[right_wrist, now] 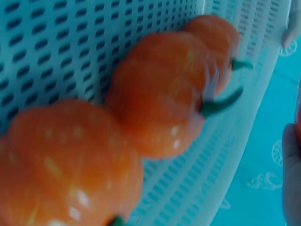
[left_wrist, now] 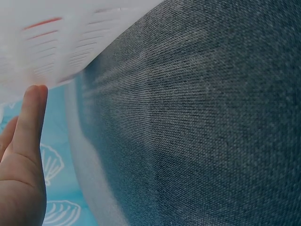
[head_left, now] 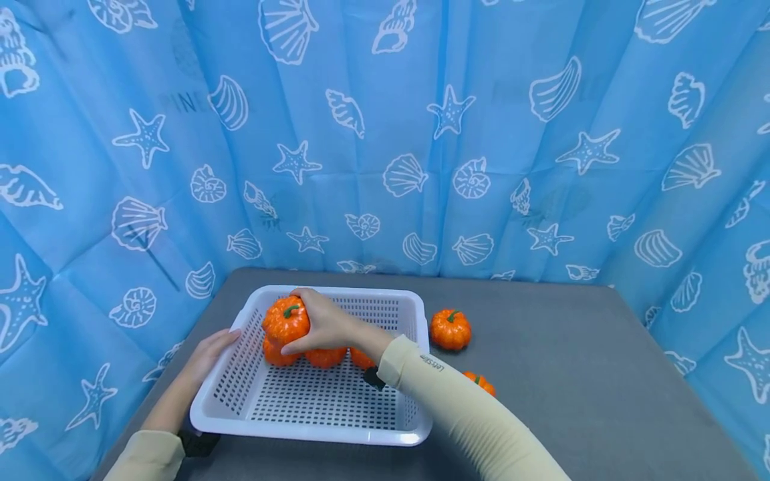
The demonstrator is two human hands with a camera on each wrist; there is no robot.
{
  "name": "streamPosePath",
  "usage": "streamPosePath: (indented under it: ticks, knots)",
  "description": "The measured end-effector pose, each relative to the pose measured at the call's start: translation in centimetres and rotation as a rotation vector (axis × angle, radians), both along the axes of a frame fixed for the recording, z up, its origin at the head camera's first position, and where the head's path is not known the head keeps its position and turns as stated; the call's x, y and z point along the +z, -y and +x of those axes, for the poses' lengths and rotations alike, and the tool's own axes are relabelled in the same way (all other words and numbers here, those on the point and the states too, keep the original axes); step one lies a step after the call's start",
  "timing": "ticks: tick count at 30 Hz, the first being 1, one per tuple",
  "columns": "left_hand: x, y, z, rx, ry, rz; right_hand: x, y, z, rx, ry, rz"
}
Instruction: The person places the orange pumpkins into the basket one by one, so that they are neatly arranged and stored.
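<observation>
A white plastic basket with slotted walls stands on the table's left part. Over its left end my right hand grips a small orange pumpkin with a green stem. Below, three more pumpkins lie in a row in the basket: one at the left, one in the middle and one partly behind my wrist. The right wrist view shows that row close up, with the middle pumpkin between the others. Against the basket's left side my left hand rests with straight fingers touching the wall.
To the basket's right, a pumpkin sits on the dark grey table. Another pumpkin is partly hidden by my right sleeve. A blue curtain with white shells and starfish hangs behind the table and at its sides.
</observation>
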State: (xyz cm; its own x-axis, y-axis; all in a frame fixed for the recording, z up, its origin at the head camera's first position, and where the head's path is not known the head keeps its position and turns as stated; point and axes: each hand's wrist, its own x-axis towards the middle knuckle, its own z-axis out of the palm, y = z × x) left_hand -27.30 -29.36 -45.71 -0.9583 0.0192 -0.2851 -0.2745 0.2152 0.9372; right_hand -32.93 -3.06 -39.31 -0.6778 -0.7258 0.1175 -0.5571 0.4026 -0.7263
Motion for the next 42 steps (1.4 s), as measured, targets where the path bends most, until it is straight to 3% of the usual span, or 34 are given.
streamPosePath:
  ticks: [8,16,29,42]
  knots:
    - [0.1,0.1,0.1,-0.031,-0.025,-0.005,-1.0,1.6,1.4,0.042,-0.010,0.046]
    - [0.2,0.0,0.0,-0.017,-0.019,-0.019,-2.2,2.5,2.7,0.084,-0.041,0.148]
    - [0.2,0.1,0.0,-0.040,-0.035,-0.038,-3.9,3.7,3.0,0.216,-0.153,0.329]
    - [0.0,0.1,0.1,-0.020,-0.022,-0.054,-5.3,4.8,3.7,0.242,-0.212,0.435]
